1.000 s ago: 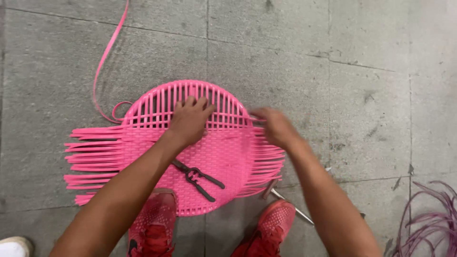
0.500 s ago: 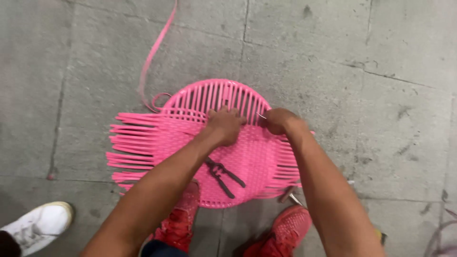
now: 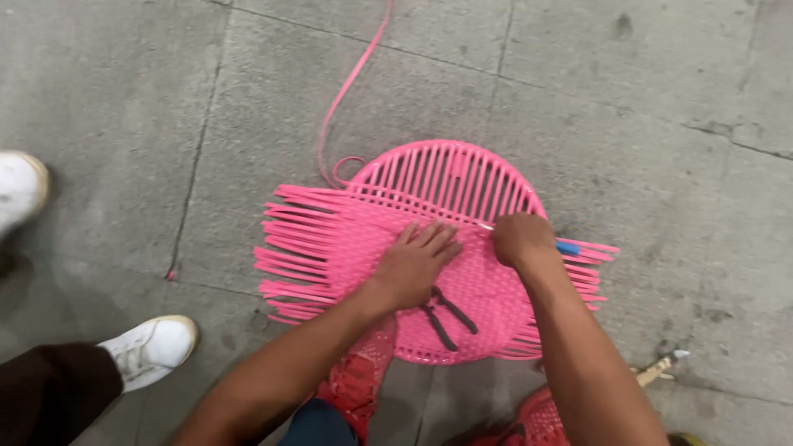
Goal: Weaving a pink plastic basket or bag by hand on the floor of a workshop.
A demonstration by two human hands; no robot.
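Observation:
A round pink woven frame [image 3: 450, 169] lies flat on the floor, its near half filled with woven pink plastic strips whose ends stick out at both sides. My left hand [image 3: 415, 263] rests flat on the woven part, fingers spread. My right hand [image 3: 520, 238] is closed around a thin tool with a blue handle [image 3: 567, 247], its pale tip pointing left into the weave. Black pliers [image 3: 444, 313] lie on the weave just below my left hand.
A long loose pink strip [image 3: 351, 83] trails away from the frame across the grey concrete floor. My red shoes [image 3: 359, 380] sit at the frame's near edge. Another person's white shoes [image 3: 153, 347] stand at the left. A small wooden-handled tool [image 3: 657, 369] lies at lower right.
The view has swung so the frame sits further right and a second white shoe appears. My left hand has slid down onto the woven part; my right hand stays at the weave's right side.

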